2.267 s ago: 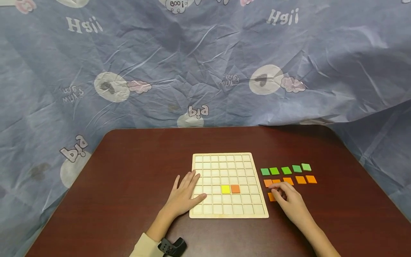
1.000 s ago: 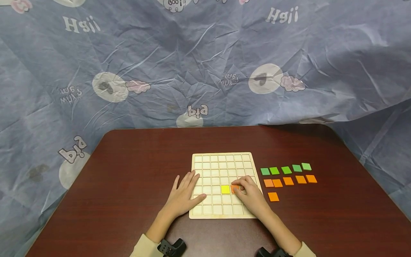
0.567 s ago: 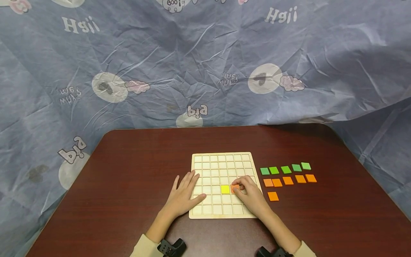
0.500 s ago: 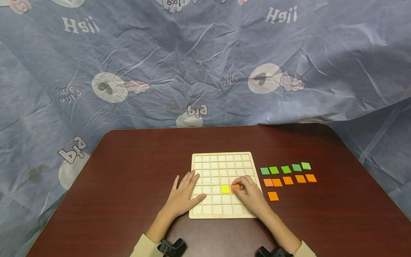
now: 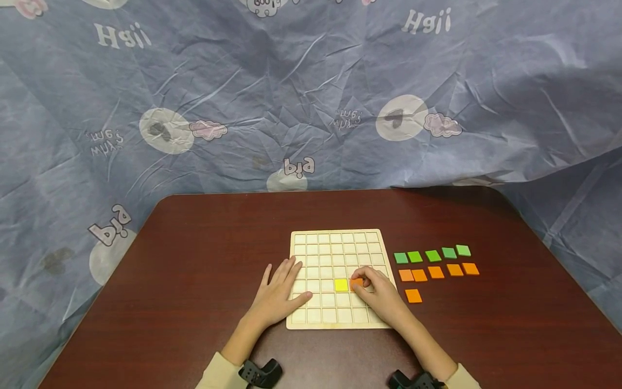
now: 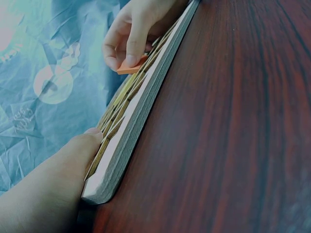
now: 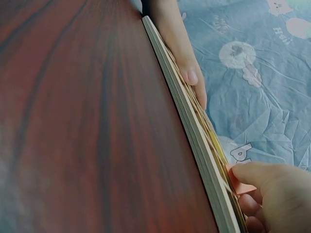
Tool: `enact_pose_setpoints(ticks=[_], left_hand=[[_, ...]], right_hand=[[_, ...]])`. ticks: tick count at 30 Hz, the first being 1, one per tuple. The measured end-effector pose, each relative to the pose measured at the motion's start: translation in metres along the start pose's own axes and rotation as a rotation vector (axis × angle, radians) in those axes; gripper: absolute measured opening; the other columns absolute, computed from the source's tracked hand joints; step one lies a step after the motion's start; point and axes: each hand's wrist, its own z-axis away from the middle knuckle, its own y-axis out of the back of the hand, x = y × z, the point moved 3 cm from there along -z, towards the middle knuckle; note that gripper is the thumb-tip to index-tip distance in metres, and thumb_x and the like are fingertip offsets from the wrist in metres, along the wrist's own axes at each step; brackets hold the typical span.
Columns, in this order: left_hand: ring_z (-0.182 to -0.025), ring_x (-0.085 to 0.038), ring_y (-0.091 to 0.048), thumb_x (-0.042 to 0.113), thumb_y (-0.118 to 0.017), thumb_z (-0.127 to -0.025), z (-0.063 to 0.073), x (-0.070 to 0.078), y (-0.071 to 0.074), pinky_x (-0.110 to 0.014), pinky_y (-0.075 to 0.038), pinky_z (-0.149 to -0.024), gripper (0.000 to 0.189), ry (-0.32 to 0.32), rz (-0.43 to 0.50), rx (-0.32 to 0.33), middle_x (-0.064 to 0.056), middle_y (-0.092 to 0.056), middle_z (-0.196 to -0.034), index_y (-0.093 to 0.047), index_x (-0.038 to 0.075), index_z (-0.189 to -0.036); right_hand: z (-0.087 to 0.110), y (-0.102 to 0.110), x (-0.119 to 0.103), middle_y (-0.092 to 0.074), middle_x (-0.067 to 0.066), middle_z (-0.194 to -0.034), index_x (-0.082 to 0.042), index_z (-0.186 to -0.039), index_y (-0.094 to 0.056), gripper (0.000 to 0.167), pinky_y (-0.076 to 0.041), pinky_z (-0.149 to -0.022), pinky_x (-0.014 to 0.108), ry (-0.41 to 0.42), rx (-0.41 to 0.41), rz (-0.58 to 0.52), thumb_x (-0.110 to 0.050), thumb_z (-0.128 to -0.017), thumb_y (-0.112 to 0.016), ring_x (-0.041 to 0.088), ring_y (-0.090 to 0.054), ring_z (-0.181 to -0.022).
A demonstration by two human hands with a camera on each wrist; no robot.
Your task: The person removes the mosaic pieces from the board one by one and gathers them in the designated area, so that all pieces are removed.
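Observation:
A pale wooden grid board (image 5: pixel 328 326) lies on the table. My left hand (image 5: pixel 278 297) rests on its left edge with fingers spread and straight. Over the board's right half, my right hand (image 5: pixel 381 296) pinches an orange square tile (image 5: pixel 356 283) between thumb and fingers. In the left wrist view this orange tile (image 6: pixel 131 69) appears tilted, one edge off the grid; the right wrist view shows the thumb on the tile (image 7: pixel 240 187). A yellow tile (image 5: pixel 341 284) sits in the cell just left of it. Fingers partly cover the orange tile.
Right of the board lie loose tiles: a row of green tiles (image 5: pixel 433 256), a row of orange tiles (image 5: pixel 435 272) and a single orange tile (image 5: pixel 413 296) nearer me. The dark red table (image 5: pixel 218 243) ends at a blue patterned cloth (image 5: pixel 272 97) behind.
My right hand has moved left from the loose tiles onto the board and now pinches the orange tile there. Over the last second it barely moves. The left hand stays put.

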Motion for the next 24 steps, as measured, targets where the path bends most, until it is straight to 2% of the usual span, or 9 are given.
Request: enact_pose_setpoints(ticks=[7,14,20,24], left_hand=[[-0.141,-0.017,-0.016,0.065,-0.038,-0.085,0.001,-0.001,-0.002,-0.049,-0.001,-0.113,0.077,0.000,-0.003,-0.006,0.001,-0.017,-0.153,-0.023,0.020,-0.146],[-0.141,-0.018,-0.017,0.064,-0.039,-0.085,0.002,0.000,-0.001,-0.050,-0.001,-0.112,0.077,-0.007,0.002,0.000,0.000,-0.017,-0.153,-0.023,0.020,-0.146],[-0.141,-0.017,-0.016,0.063,-0.039,-0.085,0.000,0.000,0.000,-0.049,0.000,-0.113,0.076,-0.016,0.001,0.001,0.000,-0.016,-0.153,-0.023,0.020,-0.146],[-0.141,-0.017,-0.016,0.064,-0.039,-0.085,0.000,-0.001,0.000,-0.049,-0.001,-0.113,0.076,-0.010,-0.005,0.001,0.001,-0.016,-0.153,-0.022,0.020,-0.146]], right_hand=[[0.001,0.000,0.003,-0.050,-0.005,-0.072,-0.022,-0.088,-0.061,0.012,-0.037,-0.060,0.019,0.007,-0.025,-0.064,-0.014,-0.081,-0.067,0.007,-0.045,-0.067],[0.002,0.005,0.001,-0.052,-0.006,-0.072,-0.023,-0.089,-0.064,0.008,-0.038,-0.057,0.018,-0.005,-0.035,-0.086,-0.020,-0.082,-0.066,0.005,-0.045,-0.064],[0.005,0.018,0.002,-0.056,-0.004,-0.075,-0.022,-0.093,-0.064,0.010,-0.038,-0.056,0.019,-0.037,-0.043,-0.100,-0.026,-0.084,-0.064,0.005,-0.045,-0.064],[0.008,0.035,0.009,-0.056,-0.002,-0.075,-0.019,-0.095,-0.064,0.013,-0.038,-0.054,0.019,-0.060,-0.019,-0.067,-0.028,-0.085,-0.063,0.005,-0.045,-0.063]])
